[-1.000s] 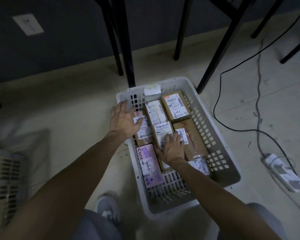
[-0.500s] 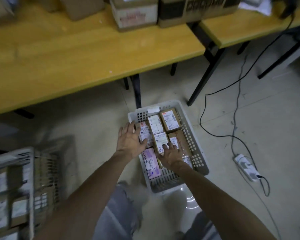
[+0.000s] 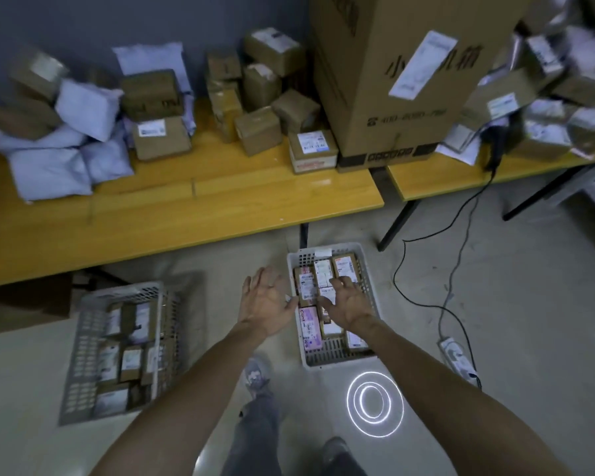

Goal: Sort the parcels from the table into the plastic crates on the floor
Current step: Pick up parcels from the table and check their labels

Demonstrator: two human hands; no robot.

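View from a head camera, looking down at a pale floor in a dim room. Two bare forearms reach forward from the near edge. The left hand [image 3: 267, 300] is flat, its fingers straight and spread, holding nothing; it sits at the left rim of a white plastic crate [image 3: 370, 286] on the floor. The right hand [image 3: 349, 305] is also flat with its fingers apart, over the small parcels [image 3: 323, 273] packed side by side in that crate. Whether the fingers touch them cannot be told. A pink-labelled parcel [image 3: 309, 324] lies in the crate just near of the left hand's thumb.

Well to the left on the floor stands a second crate [image 3: 83, 338], blurred, also filled with parcels.

Beyond the crates runs a yellow desk [image 3: 186, 207]. It carries loose brown boxes [image 3: 256, 130], white mailing bags [image 3: 49, 173] at the left, and a large cardboard carton [image 3: 392, 80] at the right. A second desk [image 3: 426, 180] adjoins it further right.

A black cable [image 3: 461, 235] trails down to a white power strip [image 3: 455, 359] on the floor at the right. A bright ring of light [image 3: 375, 407] lies on the floor near of the white crate, with a shoe [image 3: 255, 372] to its left.
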